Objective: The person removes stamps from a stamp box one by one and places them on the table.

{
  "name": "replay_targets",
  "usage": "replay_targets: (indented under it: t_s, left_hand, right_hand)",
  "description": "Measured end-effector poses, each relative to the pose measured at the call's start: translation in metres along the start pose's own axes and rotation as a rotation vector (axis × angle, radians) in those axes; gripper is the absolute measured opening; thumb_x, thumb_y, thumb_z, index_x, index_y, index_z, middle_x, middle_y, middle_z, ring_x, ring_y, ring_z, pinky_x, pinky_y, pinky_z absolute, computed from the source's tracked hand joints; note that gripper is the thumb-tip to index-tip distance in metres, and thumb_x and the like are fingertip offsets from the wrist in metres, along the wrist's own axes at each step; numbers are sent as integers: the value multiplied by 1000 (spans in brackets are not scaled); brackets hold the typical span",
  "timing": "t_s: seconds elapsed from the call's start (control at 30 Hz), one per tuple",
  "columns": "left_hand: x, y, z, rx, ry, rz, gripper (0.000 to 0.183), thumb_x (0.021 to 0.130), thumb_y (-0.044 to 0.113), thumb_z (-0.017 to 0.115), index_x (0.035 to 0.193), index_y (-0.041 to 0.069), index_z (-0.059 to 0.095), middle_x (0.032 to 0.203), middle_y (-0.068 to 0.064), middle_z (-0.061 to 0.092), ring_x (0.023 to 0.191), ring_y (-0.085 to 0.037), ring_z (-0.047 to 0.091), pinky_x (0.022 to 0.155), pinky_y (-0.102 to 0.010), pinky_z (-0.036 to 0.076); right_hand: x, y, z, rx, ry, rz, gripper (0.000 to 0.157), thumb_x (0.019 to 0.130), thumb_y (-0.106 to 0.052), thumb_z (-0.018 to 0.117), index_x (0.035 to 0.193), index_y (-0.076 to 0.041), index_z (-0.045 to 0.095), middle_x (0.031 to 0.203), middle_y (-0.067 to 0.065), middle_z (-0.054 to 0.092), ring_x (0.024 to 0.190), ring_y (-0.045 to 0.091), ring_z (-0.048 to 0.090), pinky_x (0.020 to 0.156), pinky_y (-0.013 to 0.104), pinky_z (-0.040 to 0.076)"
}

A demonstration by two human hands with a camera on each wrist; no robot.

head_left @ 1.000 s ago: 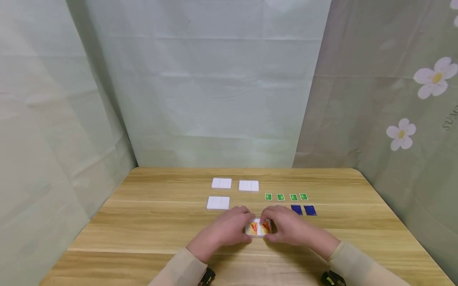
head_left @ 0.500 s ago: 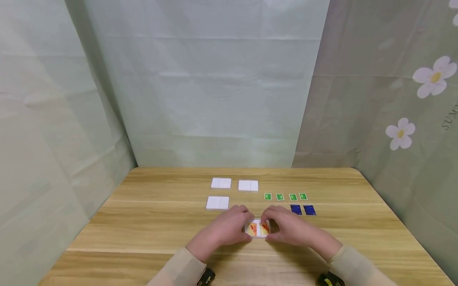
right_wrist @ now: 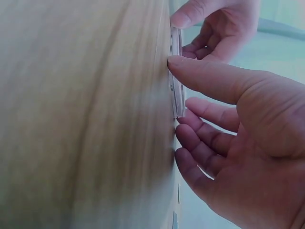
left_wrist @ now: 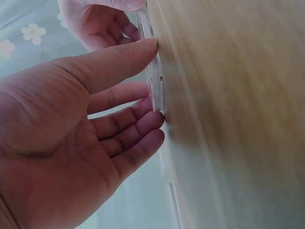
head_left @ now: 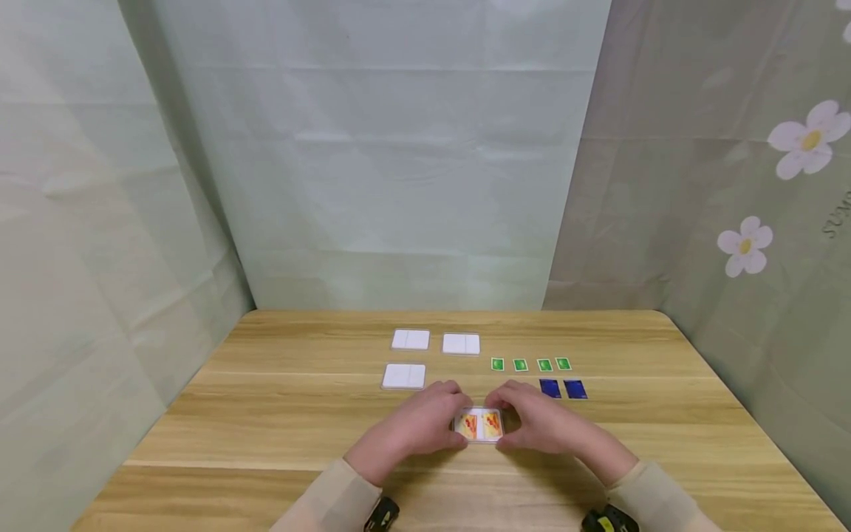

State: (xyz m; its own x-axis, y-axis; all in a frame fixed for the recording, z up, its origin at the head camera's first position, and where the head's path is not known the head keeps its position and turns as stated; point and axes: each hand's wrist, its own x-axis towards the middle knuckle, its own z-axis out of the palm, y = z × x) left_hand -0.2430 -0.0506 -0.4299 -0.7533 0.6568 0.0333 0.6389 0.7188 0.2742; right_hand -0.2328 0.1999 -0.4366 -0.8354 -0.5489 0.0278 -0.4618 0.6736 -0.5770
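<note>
A flat clear plastic card case (head_left: 479, 427) lies on the table before me, with two small orange-and-yellow picture cards side by side on its white inside. My left hand (head_left: 432, 418) holds its left end, thumb at the near edge and fingers toward the far edge. At the opposite end my right hand (head_left: 540, 420) grips it in the same way. In the left wrist view the case (left_wrist: 155, 81) appears edge-on as thin clear layers against the left thumb. The right wrist view likewise has the right thumb on the near side of the case (right_wrist: 177, 90).
Three similar cases with white insides, among them the nearest case (head_left: 404, 376), lie farther back to the left. Several small green cards (head_left: 521, 365) form a row at right, with two dark blue cards (head_left: 575, 389) in front. Fabric curtains (head_left: 399, 185) surround the wooden table (head_left: 266, 443).
My right index finger has drawn back from over the right picture card to the case's edge, so that card shows fully. The left hand and the case have hardly moved.
</note>
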Motion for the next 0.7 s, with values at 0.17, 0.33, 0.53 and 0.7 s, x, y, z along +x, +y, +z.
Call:
replay_targets:
  t_s: [0.17, 0.33, 0.53, 0.7]
  left_hand:
    - [0, 0, 0, 17, -1, 10, 50, 86, 27, 97, 129, 11, 79, 119, 1, 69, 106, -13, 60, 95, -30, 54]
    - [1, -1, 0, 38, -6, 23, 45, 85, 28, 96, 123, 12, 79, 115, 0, 69, 103, -13, 60, 94, -31, 54]
    - [1, -1, -1, 38, -10, 25, 41, 86, 26, 95, 121, 12, 79, 115, -1, 70, 102, -13, 61, 94, -32, 56]
    - [1, 0, -2, 20, -20, 33, 43, 89, 26, 92, 127, 11, 78, 118, -2, 71, 102, -12, 61, 93, -31, 55]
  right_hand:
    - [1, 3, 1, -2, -6, 13, 55, 85, -26, 98, 131, -11, 72, 124, -1, 66, 113, 22, 60, 100, 48, 54]
    - [0, 4, 1, 14, -11, 17, 56, 86, -27, 98, 133, -11, 72, 126, -1, 65, 114, 22, 59, 99, 48, 53]
    - [1, 4, 1, 17, -14, 19, 57, 85, -27, 98, 134, -11, 72, 124, -1, 64, 112, 21, 57, 98, 48, 52]
    - [1, 4, 2, 18, -13, 24, 58, 85, -26, 98, 134, -11, 72, 122, -1, 64, 111, 21, 57, 97, 47, 51]
